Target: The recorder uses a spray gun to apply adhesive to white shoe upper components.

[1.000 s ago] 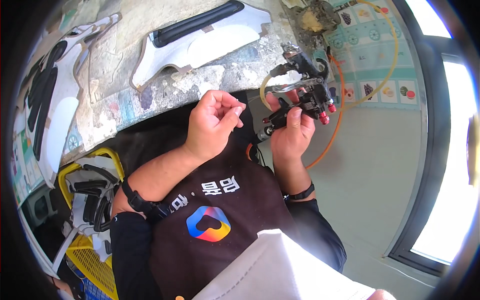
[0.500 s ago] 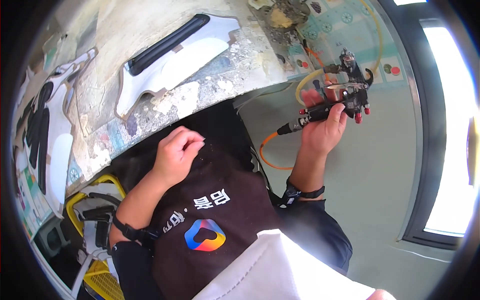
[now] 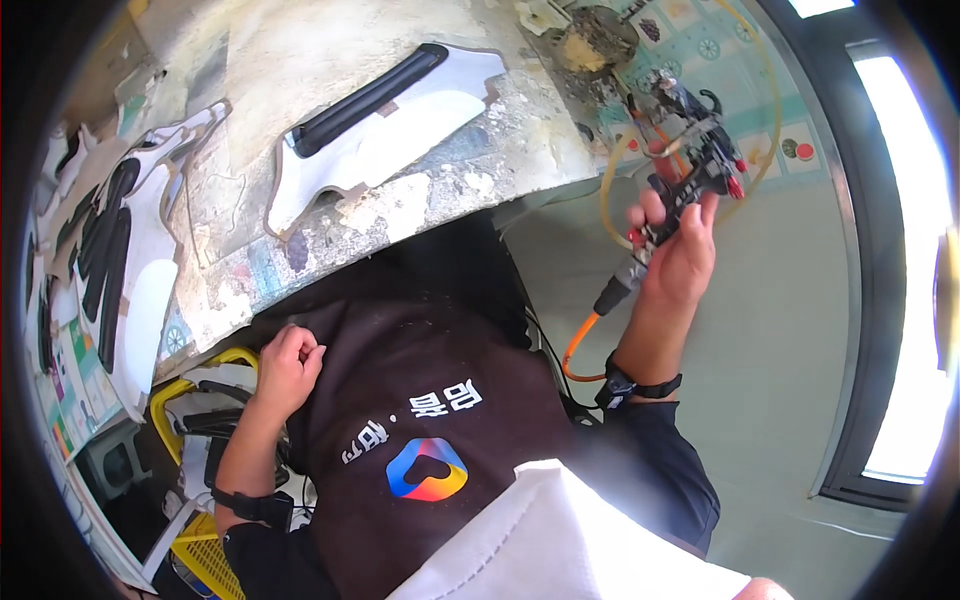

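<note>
My right hand (image 3: 678,262) is raised to the right of the workbench and grips a black spray gun (image 3: 690,175) with red knobs. An orange hose (image 3: 580,345) hangs from its handle and a yellowish tube (image 3: 612,180) loops above. My left hand (image 3: 288,365) is curled into a loose fist, resting on my dark apron (image 3: 420,400) just below the bench edge, with nothing visible in it. A white moulded panel with a long black insert (image 3: 375,130) lies on the paint-crusted workbench (image 3: 440,190).
More white panels with black inserts (image 3: 125,260) lie at the left end of the bench. A yellow crate (image 3: 185,420) holding similar parts sits below on the left. A dirty round pot (image 3: 595,35) stands at the bench's far corner. Bright windows (image 3: 900,250) run along the right.
My right hand has carried the spray gun up and to the right, away from my chest. My left hand has let go of it and dropped to my apron.
</note>
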`<state>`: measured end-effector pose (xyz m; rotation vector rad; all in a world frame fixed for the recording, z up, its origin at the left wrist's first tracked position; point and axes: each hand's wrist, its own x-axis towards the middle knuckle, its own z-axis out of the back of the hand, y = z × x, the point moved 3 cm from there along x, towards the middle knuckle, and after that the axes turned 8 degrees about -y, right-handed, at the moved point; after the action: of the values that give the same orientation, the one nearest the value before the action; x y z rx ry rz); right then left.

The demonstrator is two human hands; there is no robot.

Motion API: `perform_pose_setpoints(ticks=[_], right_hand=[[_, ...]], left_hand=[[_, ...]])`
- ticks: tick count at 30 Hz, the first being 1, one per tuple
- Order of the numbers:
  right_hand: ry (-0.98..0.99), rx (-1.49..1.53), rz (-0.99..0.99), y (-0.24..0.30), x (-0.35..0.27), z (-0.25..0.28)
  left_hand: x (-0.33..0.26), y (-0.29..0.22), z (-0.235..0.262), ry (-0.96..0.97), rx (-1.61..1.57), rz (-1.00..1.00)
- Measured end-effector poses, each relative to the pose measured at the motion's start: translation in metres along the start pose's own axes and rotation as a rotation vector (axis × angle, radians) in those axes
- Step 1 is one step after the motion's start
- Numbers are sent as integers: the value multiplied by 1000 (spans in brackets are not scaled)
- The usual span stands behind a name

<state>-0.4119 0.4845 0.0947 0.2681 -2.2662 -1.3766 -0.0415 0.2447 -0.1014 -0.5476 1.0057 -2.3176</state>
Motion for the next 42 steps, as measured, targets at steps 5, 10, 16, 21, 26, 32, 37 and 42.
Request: perform_pose_setpoints(ticks=[5,10,16,21,26,32,37,42], right_hand=[[107,-239,-286,-5,-9,-20],[259,-160,-235,7,-17,-44],[376,-318,-215,-13,-9,-58],[552,-384,-318,-29,-7,-97],[641,-525,-355,-32,-8,-138],[870,-947,-437,-39,-3,-177],[992,-1266,-277,-48,0,-187],[884,-1225,-58,-50,12,-190]], left_hand=[[13,-32,24,-18,-9,-154],[30,-66,28,-12,-5,-418],[42,-90,33,141,138,-639],[93,-116,38,-208,321,-688],[112,-119,5,-87,384,-446],[89,-109,14,-238,311,-552],[66,-67,102,-726,244,-495],[31,1,170,-880,411,-40]])
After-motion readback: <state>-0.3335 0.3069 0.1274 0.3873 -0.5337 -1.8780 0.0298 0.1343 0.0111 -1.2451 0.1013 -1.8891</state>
